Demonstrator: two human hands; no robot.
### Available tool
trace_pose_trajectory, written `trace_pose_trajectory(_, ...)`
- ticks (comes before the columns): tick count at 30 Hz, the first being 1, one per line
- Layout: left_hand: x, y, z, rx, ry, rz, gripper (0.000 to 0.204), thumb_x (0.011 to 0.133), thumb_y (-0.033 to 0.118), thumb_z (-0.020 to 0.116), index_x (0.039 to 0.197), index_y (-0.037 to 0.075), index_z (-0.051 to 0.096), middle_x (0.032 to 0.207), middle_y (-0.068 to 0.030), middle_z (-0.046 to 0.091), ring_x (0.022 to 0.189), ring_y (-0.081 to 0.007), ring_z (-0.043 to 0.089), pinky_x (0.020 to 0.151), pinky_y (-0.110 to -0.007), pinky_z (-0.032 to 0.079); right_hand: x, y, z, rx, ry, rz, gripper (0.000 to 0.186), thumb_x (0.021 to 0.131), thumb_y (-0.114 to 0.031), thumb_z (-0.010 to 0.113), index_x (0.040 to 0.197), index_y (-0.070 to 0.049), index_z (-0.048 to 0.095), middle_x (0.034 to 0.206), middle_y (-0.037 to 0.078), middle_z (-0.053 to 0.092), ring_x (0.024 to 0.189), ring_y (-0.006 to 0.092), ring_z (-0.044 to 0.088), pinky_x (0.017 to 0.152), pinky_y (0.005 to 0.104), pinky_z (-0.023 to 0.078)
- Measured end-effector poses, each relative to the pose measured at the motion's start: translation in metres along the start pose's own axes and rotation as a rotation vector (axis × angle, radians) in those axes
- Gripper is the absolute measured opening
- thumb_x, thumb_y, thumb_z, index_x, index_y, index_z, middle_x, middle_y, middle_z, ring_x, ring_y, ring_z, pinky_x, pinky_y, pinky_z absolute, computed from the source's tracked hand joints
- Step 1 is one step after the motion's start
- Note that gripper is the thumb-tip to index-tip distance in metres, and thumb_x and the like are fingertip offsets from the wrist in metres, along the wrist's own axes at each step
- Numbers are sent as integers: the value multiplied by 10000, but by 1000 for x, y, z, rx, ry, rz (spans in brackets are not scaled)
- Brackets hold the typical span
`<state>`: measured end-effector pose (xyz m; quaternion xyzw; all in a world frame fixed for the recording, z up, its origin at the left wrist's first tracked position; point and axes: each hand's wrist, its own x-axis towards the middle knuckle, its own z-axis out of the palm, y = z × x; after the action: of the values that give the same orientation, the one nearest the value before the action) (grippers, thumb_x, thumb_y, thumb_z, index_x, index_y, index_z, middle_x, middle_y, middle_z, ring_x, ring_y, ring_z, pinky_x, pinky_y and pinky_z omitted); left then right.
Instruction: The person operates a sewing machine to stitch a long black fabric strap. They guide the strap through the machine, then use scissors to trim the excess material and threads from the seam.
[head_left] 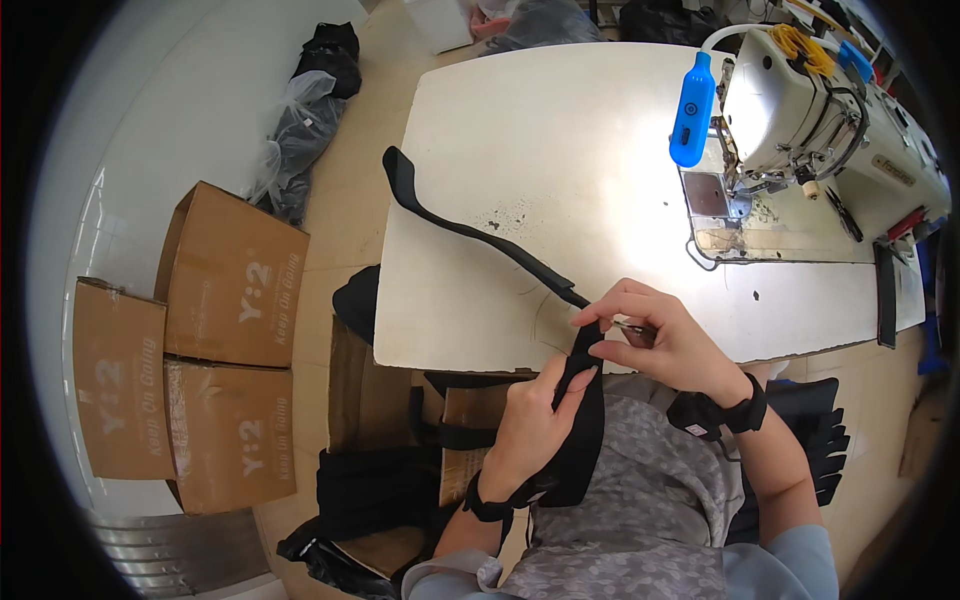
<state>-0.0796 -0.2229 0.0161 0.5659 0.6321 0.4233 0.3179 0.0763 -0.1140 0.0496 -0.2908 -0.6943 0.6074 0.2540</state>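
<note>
Left hand (530,418) on black strap (497,242), long axis up-left

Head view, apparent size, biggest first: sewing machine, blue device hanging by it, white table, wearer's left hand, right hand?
1. White table
2. Sewing machine
3. Left hand and right hand: too alike to rank
4. Blue device

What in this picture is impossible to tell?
Head view:
Slim metal tool: mostly hidden by the bare right hand.
Long black fabric strip: its near end, obscured by that hand and the left hand.
Dark specks on the white tabletop: too small to identify.
Translucent grey plastic bag: contents, obscured by its film.
</note>
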Motion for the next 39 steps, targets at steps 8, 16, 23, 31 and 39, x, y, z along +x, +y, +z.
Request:
trace_pose_trajectory(8, -2, 8, -5, -14, -29, -19, 151, 883, 64, 628, 999, -29, 601, 651, -78, 612, 582, -26, 510, 502, -208, 407, -5, 15, 7, -163, -28, -239, 375, 744, 41, 690, 1104, -37, 621, 959, 29, 525, 782, 65, 503, 621, 185, 419)
trace_pose_trajectory(16, -7, 4, -2, 3, 21, -17, 153, 875, 54, 634, 999, -31, 606, 641, -56, 609, 571, -22, 514, 486, -204, 396, -13, 16, 21, 22, 148, -31, 261, 769, 8, 708, 1012, -27, 620, 870, 51, 604, 773, 100, 570, 606, 212, 480)
trace_pose_trajectory(23, -7, 11, -1, 33, 33, -1, 158, 860, 60, 653, 993, -15, 611, 565, -60, 540, 498, -25, 415, 442, -216, 329, -18, 19, 30, 72, 214, -46, 308, 760, 2, 721, 1051, -47, 633, 870, 54, 613, 744, 100, 578, 600, 220, 466)
trace_pose_trajectory(31, -8, 14, -1, 83, -37, -28, 231, 879, 104, 622, 1081, 4, 569, 722, -213, 617, 645, -373, 631, 517, -369, 479, -20, 31, 33, 147, 228, -133, 114, 887, -39, 601, 982, 16, 629, 797, 47, 618, 721, 100, 581, 620, 225, 460)
trace_pose_trajectory(39, -10, 3, 8, 156, 111, 22, 174, 871, 69, 638, 1017, -19, 602, 596, -83, 563, 487, -55, 469, 463, -217, 370, -32, 22, 30, 618, 177, -13, 121, 963, -139, 515, 977, -26, 556, 769, 47, 621, 532, 24, 405, 492, 172, 307)
